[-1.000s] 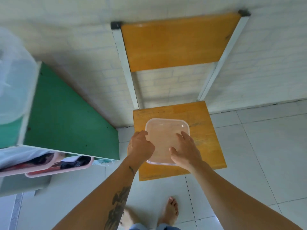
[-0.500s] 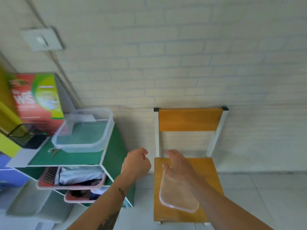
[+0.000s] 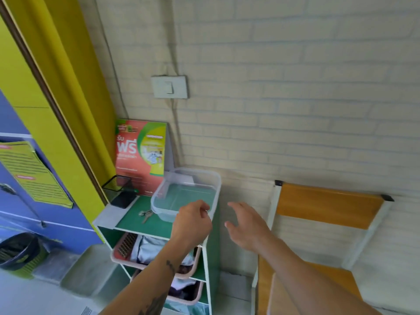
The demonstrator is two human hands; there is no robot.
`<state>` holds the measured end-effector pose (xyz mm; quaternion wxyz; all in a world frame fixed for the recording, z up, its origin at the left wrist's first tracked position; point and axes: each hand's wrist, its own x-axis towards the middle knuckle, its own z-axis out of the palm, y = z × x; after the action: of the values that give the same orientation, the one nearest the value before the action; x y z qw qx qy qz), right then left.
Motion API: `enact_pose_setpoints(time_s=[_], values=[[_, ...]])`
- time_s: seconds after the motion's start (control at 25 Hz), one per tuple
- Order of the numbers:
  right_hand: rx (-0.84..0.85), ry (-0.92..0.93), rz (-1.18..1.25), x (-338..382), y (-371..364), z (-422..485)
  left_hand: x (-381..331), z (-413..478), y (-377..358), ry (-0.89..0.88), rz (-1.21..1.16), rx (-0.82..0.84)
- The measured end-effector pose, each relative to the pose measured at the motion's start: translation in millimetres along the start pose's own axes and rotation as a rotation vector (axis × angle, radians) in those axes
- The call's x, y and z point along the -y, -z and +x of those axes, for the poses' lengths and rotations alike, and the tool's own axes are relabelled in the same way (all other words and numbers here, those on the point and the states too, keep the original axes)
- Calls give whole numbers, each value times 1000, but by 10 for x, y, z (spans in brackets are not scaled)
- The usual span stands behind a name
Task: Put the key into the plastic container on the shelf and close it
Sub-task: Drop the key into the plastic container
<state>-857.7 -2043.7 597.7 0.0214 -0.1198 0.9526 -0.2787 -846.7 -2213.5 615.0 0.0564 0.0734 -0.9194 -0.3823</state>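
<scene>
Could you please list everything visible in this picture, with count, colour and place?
plastic container: one, clear, open, right side of shelf top
keys: one bunch, silver, shelf top, left of container
shelf: one, green and white, against wall
mesh holder: one, black, shelf's back left
poster: one, red and green, upright behind holder
baskets: two, pink, lower shelves
light switch: one, white, wall
chair: one, orange wood, right
bin: one, dark, floor left
left hand: curled, before container
right hand: open, empty
</scene>
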Motion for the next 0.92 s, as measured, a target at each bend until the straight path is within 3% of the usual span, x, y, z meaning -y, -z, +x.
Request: enact_pose_setpoints(time_s=[0.36, 0.52, 0.72, 0.92], values=[[67, 61, -255, 840, -806, 763, 1300, 847, 786, -2, -144, -200], [155, 16, -340, 963, -990, 866, 1759, 1082, 758, 12, 22, -82], [174, 55, -463, 967, -1081, 905, 2108, 1171, 585, 22, 345, 205], [138, 43, -472, 972, -1131, 925, 2161, 1228, 552, -37, 396, 218]])
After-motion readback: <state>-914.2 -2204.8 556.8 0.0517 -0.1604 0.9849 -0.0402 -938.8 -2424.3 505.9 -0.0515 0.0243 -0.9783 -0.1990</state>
